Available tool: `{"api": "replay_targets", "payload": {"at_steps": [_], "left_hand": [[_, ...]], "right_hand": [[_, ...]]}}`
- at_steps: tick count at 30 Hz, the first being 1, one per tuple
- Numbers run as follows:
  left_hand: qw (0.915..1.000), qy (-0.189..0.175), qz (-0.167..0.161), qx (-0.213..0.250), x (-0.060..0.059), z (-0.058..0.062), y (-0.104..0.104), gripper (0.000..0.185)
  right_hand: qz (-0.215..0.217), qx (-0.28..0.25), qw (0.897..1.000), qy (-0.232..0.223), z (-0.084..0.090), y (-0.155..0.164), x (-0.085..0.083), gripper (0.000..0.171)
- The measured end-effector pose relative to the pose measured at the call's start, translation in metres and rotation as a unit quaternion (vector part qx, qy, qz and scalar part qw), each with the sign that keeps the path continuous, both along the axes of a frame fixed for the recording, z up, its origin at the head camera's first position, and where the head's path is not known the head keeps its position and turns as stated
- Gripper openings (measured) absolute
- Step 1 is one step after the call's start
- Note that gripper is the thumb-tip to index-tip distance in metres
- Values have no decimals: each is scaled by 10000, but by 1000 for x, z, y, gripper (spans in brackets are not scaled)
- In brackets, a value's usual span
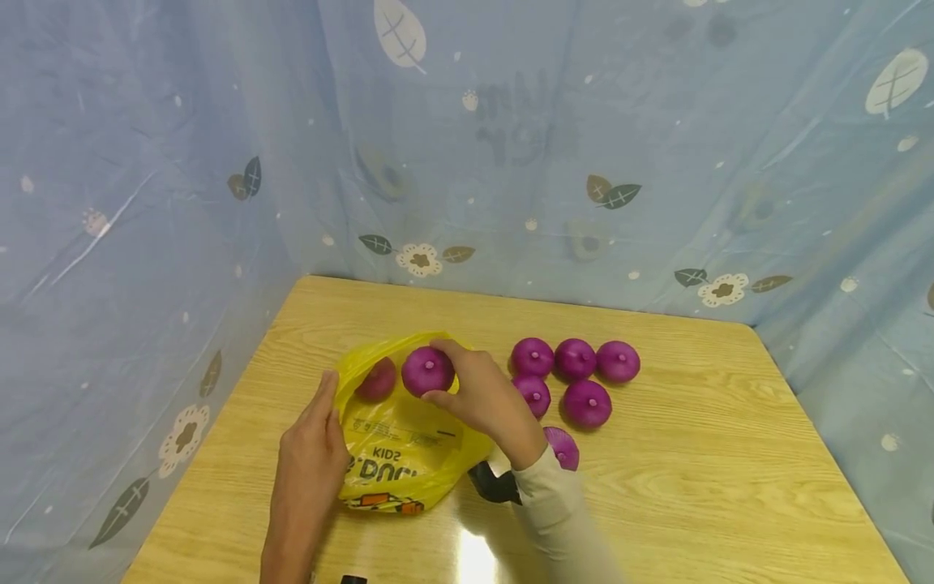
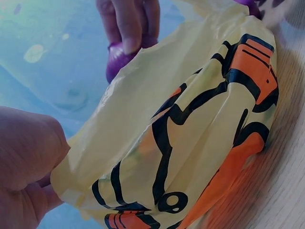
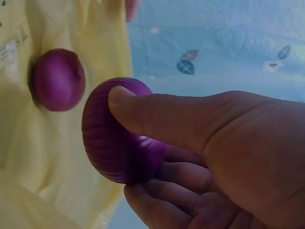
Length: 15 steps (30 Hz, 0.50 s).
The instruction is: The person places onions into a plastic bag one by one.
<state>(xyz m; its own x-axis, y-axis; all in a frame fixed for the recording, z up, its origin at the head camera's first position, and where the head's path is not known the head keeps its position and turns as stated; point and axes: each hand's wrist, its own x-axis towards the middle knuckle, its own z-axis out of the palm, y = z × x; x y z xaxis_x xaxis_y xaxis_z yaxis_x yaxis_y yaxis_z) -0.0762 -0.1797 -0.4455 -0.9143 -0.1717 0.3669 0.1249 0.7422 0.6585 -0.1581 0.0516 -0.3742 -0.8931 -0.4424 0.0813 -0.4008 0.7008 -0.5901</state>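
Gripping a purple onion (image 1: 427, 371) between thumb and curled fingers, the right hand (image 1: 477, 397) holds it at the mouth of the yellow plastic bag (image 1: 404, 454). The right wrist view shows the thumb laid across the onion's top and the fingers cupped beneath, a full-wrap hold that keeps the round body from rolling out of the palm.

The left hand (image 1: 310, 462) is at the bag's left edge. In the left wrist view its thumb and fingers pinch a fold of the film, lifting that side. Judged purpose: the pinch holds the thin, limp plastic up so the mouth stays open on the far side, facing the held onion.

A second onion (image 1: 377, 379) sits inside the bag already, seen through the film just left of the held one and not touching it.

The bag lies flat on the wooden table (image 1: 693, 487), left of centre, its printed side with orange and black graphics toward the near edge. The opening points away from the person.

Loose onions (image 1: 575, 359) lie to the right of the bag: three in a far row touching or nearly so, two nearer, and one (image 1: 562, 446) just beside the right sleeve (image 1: 562, 511), partly hidden by it. Grouped close to the right hand, they appear placed for short reaches.

A small black object (image 1: 492, 484) rests between bag and sleeve; what it is cannot be told.

A blue leaf-patterned sheet (image 1: 511, 162) walls in the table on the far, left and right sides.
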Motion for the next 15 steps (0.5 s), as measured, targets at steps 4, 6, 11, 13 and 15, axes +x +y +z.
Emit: {"api": "replay_targets", "payload": {"at_steps": [4, 6, 11, 13, 15], "left_hand": [[10000, -55, 70, -30, 0, 0, -2, 59], [9999, -45, 100, -18, 1, 0, -3, 59], [9999, 64, 68, 37, 1, -1, -4, 57], [10000, 84, 9, 31, 1, -1, -4, 57], [9999, 80, -56, 24, 1, -1, -4, 57]], "right_hand": [[97, 62, 9999, -93, -5, -12, -4, 69], [123, 107, 9998, -138, -9, -18, -7, 68], [-27, 157, 9994, -296, -18, -25, -12, 67], [-141, 149, 9991, -362, -22, -27, -14, 67], [-240, 138, 9988, -402, -26, -28, -16, 67]]}}
